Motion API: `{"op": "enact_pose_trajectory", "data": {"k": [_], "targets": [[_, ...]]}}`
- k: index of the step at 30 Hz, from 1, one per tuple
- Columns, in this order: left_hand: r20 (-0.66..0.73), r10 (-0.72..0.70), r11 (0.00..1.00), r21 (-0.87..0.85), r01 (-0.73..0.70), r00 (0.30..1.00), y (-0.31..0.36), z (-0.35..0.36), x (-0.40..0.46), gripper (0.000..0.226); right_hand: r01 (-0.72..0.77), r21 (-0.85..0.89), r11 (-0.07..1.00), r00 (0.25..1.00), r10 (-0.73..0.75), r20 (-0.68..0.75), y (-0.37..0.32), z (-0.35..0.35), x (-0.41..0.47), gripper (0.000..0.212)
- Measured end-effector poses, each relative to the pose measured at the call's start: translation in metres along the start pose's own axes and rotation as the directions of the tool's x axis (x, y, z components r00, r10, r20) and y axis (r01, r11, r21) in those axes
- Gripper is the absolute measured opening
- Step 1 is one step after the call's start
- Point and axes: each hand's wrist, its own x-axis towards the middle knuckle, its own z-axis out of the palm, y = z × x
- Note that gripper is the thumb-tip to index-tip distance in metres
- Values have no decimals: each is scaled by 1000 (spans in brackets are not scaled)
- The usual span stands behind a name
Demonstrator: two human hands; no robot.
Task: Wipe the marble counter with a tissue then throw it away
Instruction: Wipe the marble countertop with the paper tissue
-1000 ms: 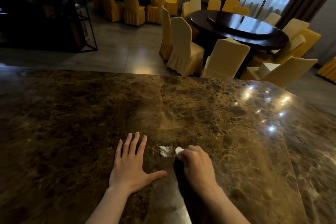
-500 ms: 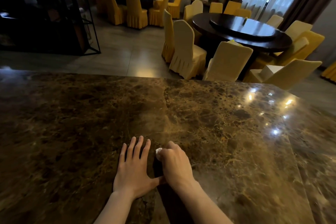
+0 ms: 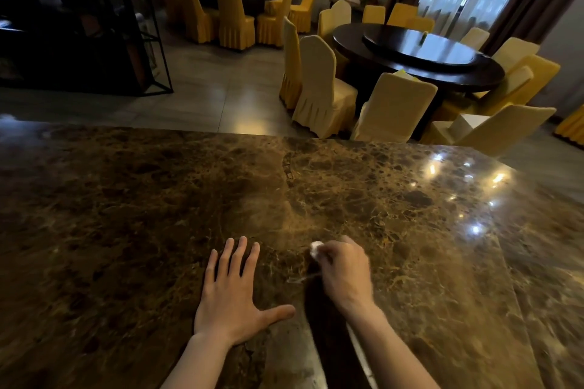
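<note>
While the left hand [image 3: 232,303] lay flat and open, the right hand [image 3: 344,268] pinched a small white crumpled tissue [image 3: 315,247] against the brown veined marble counter [image 3: 126,215], near its near edge.

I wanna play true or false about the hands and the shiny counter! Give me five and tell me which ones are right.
1. The left hand lies flat on the marble counter with fingers spread. True.
2. The right hand is closed around a white tissue. True.
3. The two hands are gripping each other. False: they are apart, with bare counter between them.
4. The tissue is spread out flat like a big sheet. False: it is bunched up, and only a small bit peeks out past the fingers.
5. The chairs behind the counter wear yellow and cream covers. True.
</note>
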Motion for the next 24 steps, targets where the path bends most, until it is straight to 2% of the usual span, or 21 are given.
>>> {"op": "enact_pose_trajectory", "data": {"k": [2,4,7,12,16,18,20,24], "targets": [[6,2,1000,12,-2,1000,-2,1,0,140,127,15,992,987,-128,95,-27,20,-6,10],[6,0,1000,28,0,1000,-4,2,2,133,229,-48,972,959,-217,180,-43,40,-18,11],[7,-11,1000,27,11,1000,-4,4,3,135,309,-143,940,940,-280,194,-34,47,-25,12],[-10,-15,1000,-15,15,1000,-1,3,2,144,156,-234,960,988,-151,40,13,21,-12,9],[-3,-5,1000,-19,5,1000,-2,1,0,143,-59,-215,975,997,48,-55,42,-9,-1,15],[-6,-3,1000,-20,3,1000,-1,0,1,143,-112,-177,978,992,101,-72,43,-13,3,17],[-19,-6,1000,-17,5,1000,0,0,2,143,-51,-97,994,997,46,-58,28,-7,4,14],[-8,-2,1000,8,2,1000,-3,2,2,140,204,-10,979,976,-202,77,-22,28,-6,13]]}}
